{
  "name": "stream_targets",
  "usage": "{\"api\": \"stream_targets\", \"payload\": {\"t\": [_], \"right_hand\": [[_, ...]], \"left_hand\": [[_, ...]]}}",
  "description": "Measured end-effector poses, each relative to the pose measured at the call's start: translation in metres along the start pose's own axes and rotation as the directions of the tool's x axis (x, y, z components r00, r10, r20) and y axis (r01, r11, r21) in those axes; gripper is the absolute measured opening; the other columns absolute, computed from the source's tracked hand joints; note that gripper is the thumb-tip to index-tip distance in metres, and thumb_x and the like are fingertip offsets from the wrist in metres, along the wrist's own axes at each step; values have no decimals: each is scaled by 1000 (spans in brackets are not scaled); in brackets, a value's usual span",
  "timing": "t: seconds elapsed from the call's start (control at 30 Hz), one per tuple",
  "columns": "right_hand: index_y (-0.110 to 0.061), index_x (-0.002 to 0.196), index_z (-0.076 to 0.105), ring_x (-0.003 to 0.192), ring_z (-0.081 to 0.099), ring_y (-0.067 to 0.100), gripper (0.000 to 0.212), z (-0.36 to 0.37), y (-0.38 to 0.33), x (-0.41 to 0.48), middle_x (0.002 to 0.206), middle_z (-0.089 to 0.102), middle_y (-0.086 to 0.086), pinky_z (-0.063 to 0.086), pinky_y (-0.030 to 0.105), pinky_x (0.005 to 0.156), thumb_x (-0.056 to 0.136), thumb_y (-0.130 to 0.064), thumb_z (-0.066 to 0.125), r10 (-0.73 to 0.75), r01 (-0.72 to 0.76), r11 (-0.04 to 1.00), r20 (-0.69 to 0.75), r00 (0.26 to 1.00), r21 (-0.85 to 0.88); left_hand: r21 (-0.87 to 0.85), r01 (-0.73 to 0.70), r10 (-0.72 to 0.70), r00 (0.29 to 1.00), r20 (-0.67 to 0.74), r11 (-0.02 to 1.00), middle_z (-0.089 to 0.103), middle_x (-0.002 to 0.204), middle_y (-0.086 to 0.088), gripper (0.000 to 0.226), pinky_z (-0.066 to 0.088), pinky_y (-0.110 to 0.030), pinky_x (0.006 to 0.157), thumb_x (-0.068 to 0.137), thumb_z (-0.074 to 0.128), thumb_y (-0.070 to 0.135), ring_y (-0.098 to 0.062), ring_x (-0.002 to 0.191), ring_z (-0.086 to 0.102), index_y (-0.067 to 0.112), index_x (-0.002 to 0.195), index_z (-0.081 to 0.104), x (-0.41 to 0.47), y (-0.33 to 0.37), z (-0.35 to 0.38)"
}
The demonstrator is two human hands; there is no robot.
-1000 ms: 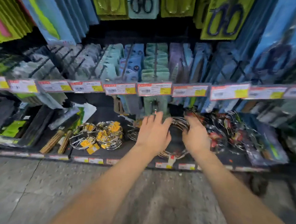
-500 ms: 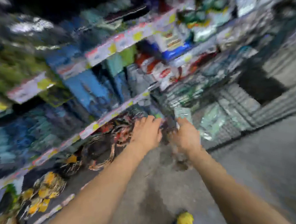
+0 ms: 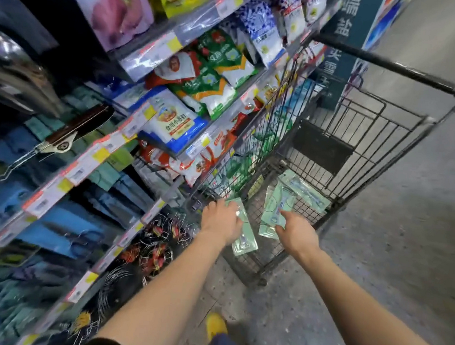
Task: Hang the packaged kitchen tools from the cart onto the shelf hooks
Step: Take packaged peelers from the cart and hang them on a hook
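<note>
A black wire cart (image 3: 362, 146) stands on the floor right of the shelves. Both my hands reach into its near end. My left hand (image 3: 220, 220) is closed on a pale green packaged kitchen tool (image 3: 243, 240), which sticks out below the fingers. My right hand (image 3: 295, 231) grips the lower end of another pale green package (image 3: 275, 207). One more green package (image 3: 306, 192) lies on the cart's mesh floor behind it. Blue and teal carded tools (image 3: 57, 228) hang on the shelf hooks at the left.
Shelves with price-tag rails (image 3: 94, 156) run along the left. Bags of food (image 3: 201, 86) fill the upper shelves, wire racks with red tags (image 3: 155, 248) sit on the bottom shelf. Grey floor lies at the right. My yellow shoes (image 3: 215, 325) show below.
The view swung right from the bottom shelf to the cart. Both hands left the wire racks and now hold green packages in the cart.
</note>
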State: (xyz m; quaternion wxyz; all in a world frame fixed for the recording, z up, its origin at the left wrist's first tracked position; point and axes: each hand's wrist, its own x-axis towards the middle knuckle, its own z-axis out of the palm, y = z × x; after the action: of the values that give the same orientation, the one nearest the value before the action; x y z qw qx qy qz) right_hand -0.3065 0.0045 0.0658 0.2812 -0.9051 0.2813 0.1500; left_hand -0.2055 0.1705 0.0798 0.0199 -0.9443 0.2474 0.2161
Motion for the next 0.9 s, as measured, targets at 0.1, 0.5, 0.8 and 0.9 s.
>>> {"api": "stream_targets", "payload": {"t": [0.1, 0.5, 0.8, 0.9], "right_hand": [[-20, 145, 48, 115, 64, 29, 53, 3, 2, 36, 133, 64, 9, 55, 43, 93, 95, -32, 56, 77, -78, 996, 43, 996, 39], [-15, 140, 55, 115, 64, 31, 50, 46, 21, 187, 131, 65, 11, 54, 39, 96, 95, -35, 58, 348, -370, 926, 197, 916, 83], [-1, 133, 55, 118, 60, 38, 52, 96, 80, 303, 130, 62, 21, 50, 39, 93, 97, -39, 58, 467, -509, 844, 235, 853, 169], [-1, 127, 53, 106, 64, 36, 53, 117, 101, 334, 118, 65, 19, 51, 36, 81, 94, -43, 61, 535, -590, 776, 265, 802, 221]], "left_hand": [[-12, 50, -49, 997, 54, 999, 48, 139, -19, 50, 40, -49, 107, 101, 46, 41, -36, 128, 48, 12, 141, 45, 35, -10, 6], [-205, 167, -84, 929, 359, 965, 62, 132, -16, 42, 48, -42, 104, 94, 55, 31, -37, 125, 58, 12, 132, 59, 179, -48, 81], [-256, 498, -321, 797, 512, 829, 62, 134, -19, 47, 52, -40, 95, 96, 61, 29, -37, 120, 62, 5, 136, 55, 260, -47, 167], [-263, 605, -414, 743, 525, 752, 59, 139, -23, 53, 49, -43, 100, 98, 63, 32, -40, 125, 60, 2, 140, 51, 273, -39, 201]]}}
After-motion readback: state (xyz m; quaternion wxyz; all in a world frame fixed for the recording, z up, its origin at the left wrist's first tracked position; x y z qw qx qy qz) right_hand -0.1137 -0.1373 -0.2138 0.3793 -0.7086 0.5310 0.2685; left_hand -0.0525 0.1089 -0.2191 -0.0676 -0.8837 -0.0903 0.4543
